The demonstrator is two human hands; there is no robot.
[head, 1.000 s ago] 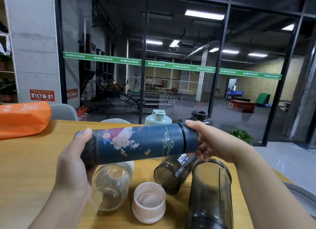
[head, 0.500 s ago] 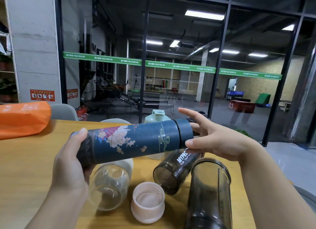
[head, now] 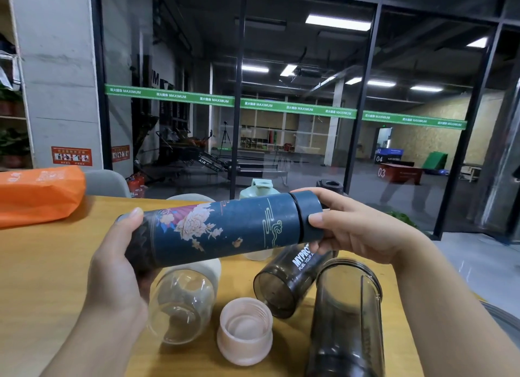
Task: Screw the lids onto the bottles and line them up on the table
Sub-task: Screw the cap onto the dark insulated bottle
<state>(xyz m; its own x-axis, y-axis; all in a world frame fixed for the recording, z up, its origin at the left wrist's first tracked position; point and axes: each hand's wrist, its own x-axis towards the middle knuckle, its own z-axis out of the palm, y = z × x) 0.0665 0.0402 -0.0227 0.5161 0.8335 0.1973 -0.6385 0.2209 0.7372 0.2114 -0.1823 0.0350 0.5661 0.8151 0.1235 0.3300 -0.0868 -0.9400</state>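
So both hands are up above the surface (head: 42, 264) holding the dark blue flask (head: 222, 233), the one with the peony flowers printed on it. It's lying almost sideways in the air, tilted a bit so the right end sits higher. The left hand (head: 118, 267) is wrapped round the bottom end, thumb on top near the flowers, the other fingers hidden underneath. The right hand (head: 349, 230) is curled round the flask's lid (head: 308, 217) at the other end, thumb on the near side and fingers over the top. The lid sits on the flask's neck with a dark seam between the two; can't tell how tight it is

Under the flask, on the wooden surface: a clear glass bottle (head: 183, 303) lying on its side with its open mouth facing near, a pink lid (head: 244, 330) sitting threads-up just right of it, and a smoky bottle with white MYPRO lettering (head: 289, 281) on its side too. Near right there's a tall smoky tumbler (head: 349, 317) standing upright, open top. Further back, partly hidden behind the flask, a mint green lid (head: 260, 188) and a black lid (head: 330, 186) poke up. An orange bag (head: 39, 194) sits at the far left of the surface
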